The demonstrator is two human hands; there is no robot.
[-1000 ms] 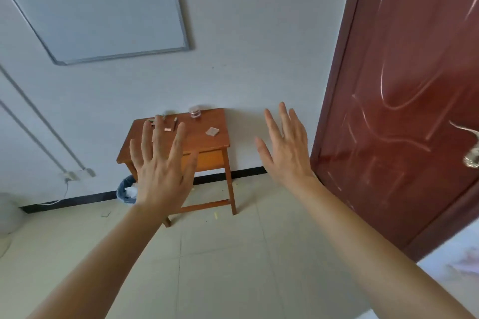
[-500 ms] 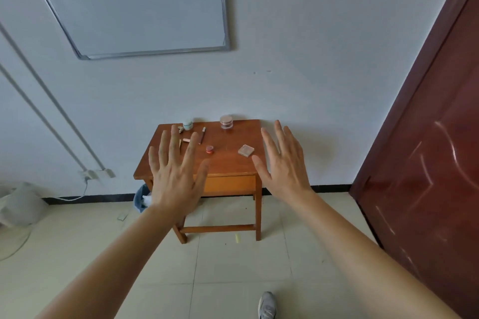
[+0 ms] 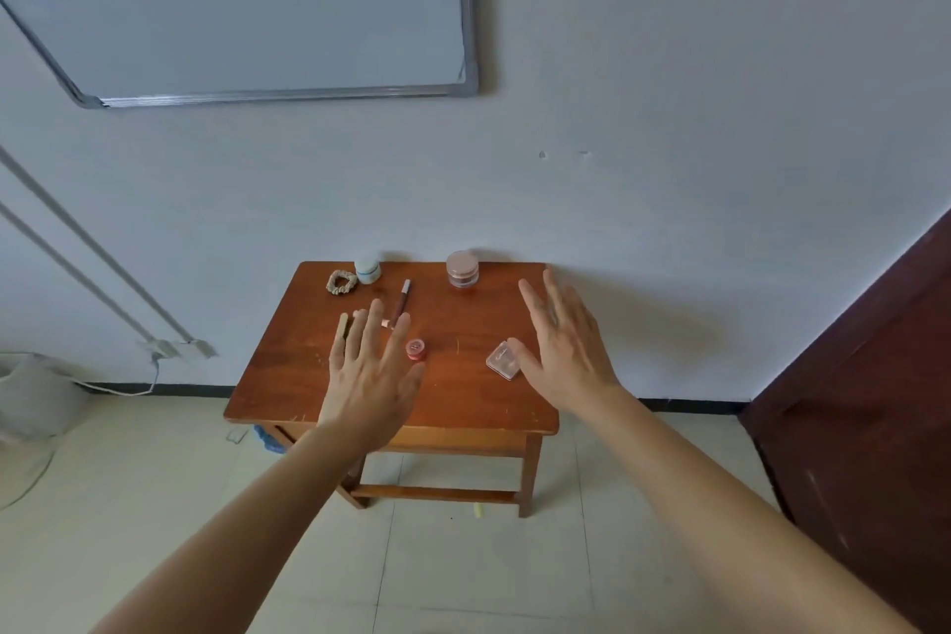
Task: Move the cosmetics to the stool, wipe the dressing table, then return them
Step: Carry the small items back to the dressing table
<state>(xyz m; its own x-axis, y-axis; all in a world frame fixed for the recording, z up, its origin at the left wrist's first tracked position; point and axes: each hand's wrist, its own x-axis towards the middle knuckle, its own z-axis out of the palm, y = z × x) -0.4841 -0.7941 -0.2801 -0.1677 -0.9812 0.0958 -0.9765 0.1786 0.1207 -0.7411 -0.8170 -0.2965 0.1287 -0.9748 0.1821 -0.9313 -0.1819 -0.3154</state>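
Note:
A small wooden dressing table [image 3: 463, 402] stands against the white wall. On it lie a beige scrunchie [image 3: 342, 282], a pale green-lidded jar [image 3: 368, 269], a pink jar [image 3: 462, 268], a brown cosmetic pencil [image 3: 402, 301], a small red pot [image 3: 416, 349], a clear square compact [image 3: 503, 359] and a pale stick [image 3: 343, 327]. My left hand [image 3: 373, 376] is stretched out flat in front of the table's left half, fingers spread, holding nothing. My right hand [image 3: 566, 350] is likewise spread and empty, in front of the right half beside the compact. No stool or cloth is in view.
A whiteboard [image 3: 247, 5] hangs on the wall above. A dark red door [image 3: 875, 402] is at the right. Cables and a socket [image 3: 170, 350] run down the wall at left, beside a grey bin [image 3: 36, 396]. Something blue [image 3: 267, 440] shows under the table. The floor is pale tile.
The view has swung left and come nearer, so the table now sits centred and larger and the door has slid to the right edge. Both hands stay spread and empty.

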